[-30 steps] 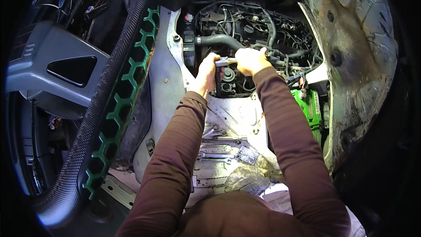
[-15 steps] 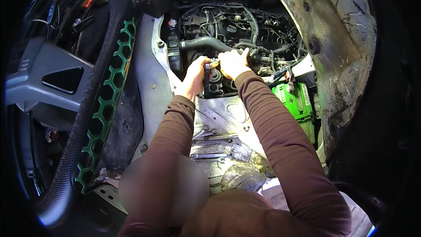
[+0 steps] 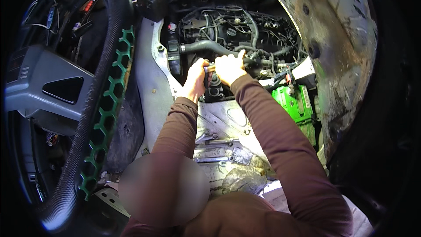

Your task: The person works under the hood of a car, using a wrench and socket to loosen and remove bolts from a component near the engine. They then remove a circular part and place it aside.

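Note:
Both of my hands are over the near edge of an engine (image 3: 239, 33). A tool that looks like a ratchet wrench (image 3: 211, 68) spans the short gap between them, an orange-brown strip of it showing. My left hand (image 3: 194, 80) has its fingers wrapped round the head end. In a fist, my right hand (image 3: 230, 69) grips the other end, its thumb sticking up. Just below the tool are round dark and grey engine parts (image 3: 215, 81). A thick grey hose (image 3: 202, 45) passes behind my hands. What the tool sits on is hidden.
Several wrenches (image 3: 212, 159) lie on the pale metal panel (image 3: 221, 116) nearer me. A green battery (image 3: 293, 102) stands right of my right forearm. A steering wheel (image 3: 118, 68) rises at the left, and a worn metal panel (image 3: 326, 52) on the right. A clear plastic bag (image 3: 241, 180) lies low down.
My right hand has come slightly left and toward me, with the tool's handle. The dark shaft that showed below the tool's head is now out of sight. My left hand stays nearly in place.

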`<state>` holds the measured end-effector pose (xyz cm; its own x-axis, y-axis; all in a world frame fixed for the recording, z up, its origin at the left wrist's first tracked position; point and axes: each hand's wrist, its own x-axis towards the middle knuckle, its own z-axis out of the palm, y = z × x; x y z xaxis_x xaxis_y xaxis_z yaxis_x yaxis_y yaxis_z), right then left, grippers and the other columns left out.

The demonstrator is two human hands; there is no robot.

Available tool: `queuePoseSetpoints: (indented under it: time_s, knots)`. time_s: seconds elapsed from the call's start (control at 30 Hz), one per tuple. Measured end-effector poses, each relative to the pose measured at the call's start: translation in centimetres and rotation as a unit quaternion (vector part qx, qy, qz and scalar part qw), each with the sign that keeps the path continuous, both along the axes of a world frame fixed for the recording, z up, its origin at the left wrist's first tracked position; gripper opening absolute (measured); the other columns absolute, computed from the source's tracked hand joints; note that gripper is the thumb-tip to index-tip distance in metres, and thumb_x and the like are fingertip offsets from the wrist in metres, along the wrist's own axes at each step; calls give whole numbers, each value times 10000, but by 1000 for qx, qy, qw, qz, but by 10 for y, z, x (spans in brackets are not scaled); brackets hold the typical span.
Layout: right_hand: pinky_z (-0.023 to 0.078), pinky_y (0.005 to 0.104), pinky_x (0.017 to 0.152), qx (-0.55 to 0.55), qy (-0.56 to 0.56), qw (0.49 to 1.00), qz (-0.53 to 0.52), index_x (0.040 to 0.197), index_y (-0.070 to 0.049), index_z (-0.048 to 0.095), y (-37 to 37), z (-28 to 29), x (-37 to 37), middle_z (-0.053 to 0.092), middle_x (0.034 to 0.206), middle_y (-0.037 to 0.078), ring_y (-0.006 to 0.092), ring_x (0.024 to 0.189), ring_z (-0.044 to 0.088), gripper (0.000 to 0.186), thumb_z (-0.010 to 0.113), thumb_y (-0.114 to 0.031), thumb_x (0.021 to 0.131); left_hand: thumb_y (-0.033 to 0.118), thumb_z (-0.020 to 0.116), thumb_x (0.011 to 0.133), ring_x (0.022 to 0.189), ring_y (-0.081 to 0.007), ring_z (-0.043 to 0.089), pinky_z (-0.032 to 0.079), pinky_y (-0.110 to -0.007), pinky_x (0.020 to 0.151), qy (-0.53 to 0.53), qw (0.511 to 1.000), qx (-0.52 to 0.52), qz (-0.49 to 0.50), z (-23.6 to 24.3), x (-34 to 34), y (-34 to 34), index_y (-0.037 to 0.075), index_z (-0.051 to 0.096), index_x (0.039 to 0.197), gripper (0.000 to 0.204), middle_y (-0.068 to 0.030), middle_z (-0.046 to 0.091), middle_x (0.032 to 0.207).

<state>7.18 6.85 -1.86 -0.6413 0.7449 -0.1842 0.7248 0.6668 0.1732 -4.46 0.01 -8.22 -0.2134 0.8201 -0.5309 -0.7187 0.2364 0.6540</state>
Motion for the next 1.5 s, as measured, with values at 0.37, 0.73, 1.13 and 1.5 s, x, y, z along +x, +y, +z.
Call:
queuePoseSetpoints:
  time_s: [0.37, 0.73, 1.13, 1.5]
  knots:
    - [279, 794, 1112, 4, 45, 999, 25, 1144, -166, 712, 8, -1, 14, 753, 1148, 78, 323, 1179, 683, 209, 567, -222, 1004, 332, 577, 943, 546, -162, 529, 450, -299, 524, 12, 999, 50, 2, -8, 6, 3, 108, 624, 851, 247, -32, 593, 669]
    - [331, 768, 1068, 31, 51, 998, 10, 1065, -146, 715, 4, -10, 19, 761, 1060, 103, 324, 1090, 712, 202, 536, -214, 1001, 296, 569, 950, 562, -154, 535, 464, -303, 559, 11, 1000, 28, 7, -5, 2, 3, 111, 626, 852, 217, -25, 617, 692]
    - [294, 720, 1101, 60, 69, 996, 21, 1032, -154, 749, 3, -13, 17, 766, 1053, 90, 307, 1132, 685, 215, 549, -231, 1004, 345, 575, 943, 574, -152, 529, 447, -308, 568, -7, 1000, 15, 6, -10, -3, 2, 126, 637, 835, 252, -26, 600, 688]
    - [334, 704, 1094, 60, 24, 996, 54, 1046, -159, 789, -23, 13, -1, 775, 1083, 73, 292, 1116, 697, 251, 564, -263, 1004, 329, 600, 945, 644, -187, 606, 510, -365, 626, -63, 998, -17, -15, -30, -29, -8, 112, 633, 922, 221, -36, 661, 788]
